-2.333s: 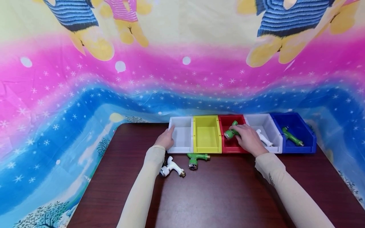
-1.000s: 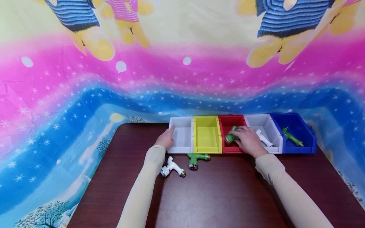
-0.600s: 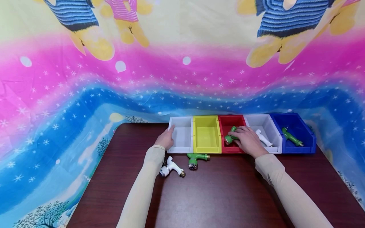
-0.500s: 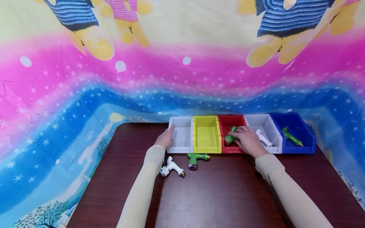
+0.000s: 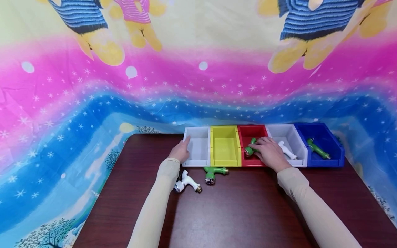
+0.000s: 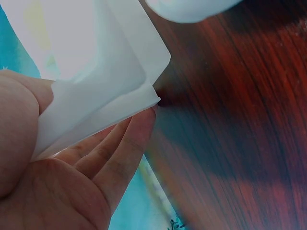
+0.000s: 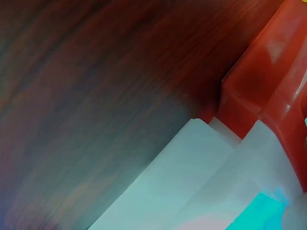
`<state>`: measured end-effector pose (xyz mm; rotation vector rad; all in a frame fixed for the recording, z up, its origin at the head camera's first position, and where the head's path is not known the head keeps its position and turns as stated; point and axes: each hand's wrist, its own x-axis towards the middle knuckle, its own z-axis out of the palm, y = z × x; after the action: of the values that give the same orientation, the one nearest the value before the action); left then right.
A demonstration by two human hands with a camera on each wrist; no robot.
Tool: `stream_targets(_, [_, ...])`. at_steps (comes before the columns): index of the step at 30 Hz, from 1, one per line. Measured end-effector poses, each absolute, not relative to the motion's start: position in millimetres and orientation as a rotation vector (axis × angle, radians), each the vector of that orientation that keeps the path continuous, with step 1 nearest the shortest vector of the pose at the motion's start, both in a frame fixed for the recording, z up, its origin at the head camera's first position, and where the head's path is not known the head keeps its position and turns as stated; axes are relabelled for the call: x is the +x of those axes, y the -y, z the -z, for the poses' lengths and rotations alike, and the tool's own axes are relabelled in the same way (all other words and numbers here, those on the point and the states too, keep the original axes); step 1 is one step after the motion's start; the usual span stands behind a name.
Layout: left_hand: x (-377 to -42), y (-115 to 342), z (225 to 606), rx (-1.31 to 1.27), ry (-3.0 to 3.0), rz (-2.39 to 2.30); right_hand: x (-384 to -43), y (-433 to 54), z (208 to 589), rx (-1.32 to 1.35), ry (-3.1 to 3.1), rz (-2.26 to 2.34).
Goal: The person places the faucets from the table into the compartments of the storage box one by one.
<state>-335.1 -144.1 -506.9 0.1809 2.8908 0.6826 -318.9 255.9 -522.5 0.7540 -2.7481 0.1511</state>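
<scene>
My right hand (image 5: 272,153) holds a green tap (image 5: 250,151) inside the red bin (image 5: 252,132); the palm hides part of the tap. With my left hand (image 5: 180,151) I grip the side wall of the leftmost white bin (image 5: 198,148). In the left wrist view the thumb lies over that wall and the fingers (image 6: 122,158) rest along its outside. A white tap (image 5: 187,182) and a second green tap (image 5: 211,175) lie on the table in front of the bins. The right wrist view barely catches the right hand at its edge.
Between the white and red bins stands a yellow bin (image 5: 224,148). To the right, a pale bin (image 5: 285,132) holds a white tap (image 5: 287,151), and a blue bin (image 5: 336,151) holds a green tap (image 5: 317,150). A printed cloth (image 5: 198,86) hangs behind the brown table (image 5: 229,213).
Since the oldest frame, my right hand has lowered the green tap further into the red bin. It has hardly moved in the last second. My left hand stays at the white bin.
</scene>
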Motion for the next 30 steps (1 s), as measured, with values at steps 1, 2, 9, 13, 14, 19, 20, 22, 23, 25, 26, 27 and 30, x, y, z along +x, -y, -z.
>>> stream_targets(1, [-335.2,144.2,507.1,0.18,-2.89,-0.682,-319.0,-255.9,522.9,0.752,2.75,-0.149])
stream_targets(2, [-335.2,144.2,507.3,0.179,-2.89,-0.679,-319.0,-256.0,523.2,0.751,2.752,-0.144])
stream_targets(9, [-336.4,145.0,508.8,0.182,-2.89,-0.675,-319.1,-255.0,524.3,0.761,2.745,-0.095])
stream_targets(13, [-336.0,144.9,508.0,0.186,-2.892,-0.673,-320.6,-254.9,524.2,0.774,2.739,-0.062])
stream_targets(14, [-335.9,144.8,507.9,0.186,-2.893,-0.672,-321.0,-255.0,524.0,0.778,2.737,-0.054])
stream_targets(19, [-335.2,144.3,506.9,0.189,-2.895,-0.672,-321.0,-255.3,523.6,0.787,2.744,-0.011])
stream_targets(20, [-335.2,144.3,507.0,0.19,-2.896,-0.669,-320.9,-255.3,523.6,0.788,2.745,-0.006])
stream_targets(22, [-335.4,144.2,506.9,0.192,-2.897,-0.662,-320.6,-254.8,523.3,0.789,2.748,0.005])
stream_targets(23, [-335.5,144.2,506.9,0.192,-2.898,-0.658,-320.6,-254.7,523.3,0.79,2.748,0.011])
stream_targets(25, [-335.4,143.8,506.6,0.191,-2.9,-0.65,-320.7,-254.2,522.8,0.792,2.75,0.02])
stream_targets(26, [-335.3,143.6,506.2,0.191,-2.902,-0.645,-320.8,-254.0,522.5,0.792,2.752,0.024])
stream_targets(27, [-335.3,143.3,505.8,0.19,-2.903,-0.643,-321.1,-253.9,522.3,0.791,2.755,0.028])
stream_targets(30, [-335.2,142.5,504.9,0.184,-2.901,-0.636,-321.4,-253.6,521.7,0.791,2.764,0.039])
